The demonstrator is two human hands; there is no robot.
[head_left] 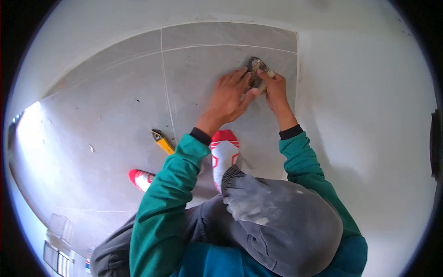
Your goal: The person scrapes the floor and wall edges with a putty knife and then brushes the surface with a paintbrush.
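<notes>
Near the corner of the grey tiled floor (194, 92), a dark, rough-edged patch (256, 67) that looks like a hole or a clump of debris lies between my hands. My left hand (228, 98) is open at its left side, fingers stretched out and thumb apart, with the fingertips right at its edge. On the other side, my right hand (278, 94) is closed, thumb and fingers pinched around a small pale object (271, 74). Its kind is something I cannot tell, since the fingers cover most of it.
Yellow-handled pliers (164, 144) lie on the tiles left of my foot (224, 150). A white wall (360, 101) rises close on the right, and another wall (221, 11) stands ahead behind a tile skirting (230, 36). Small dark scraps dot the floor.
</notes>
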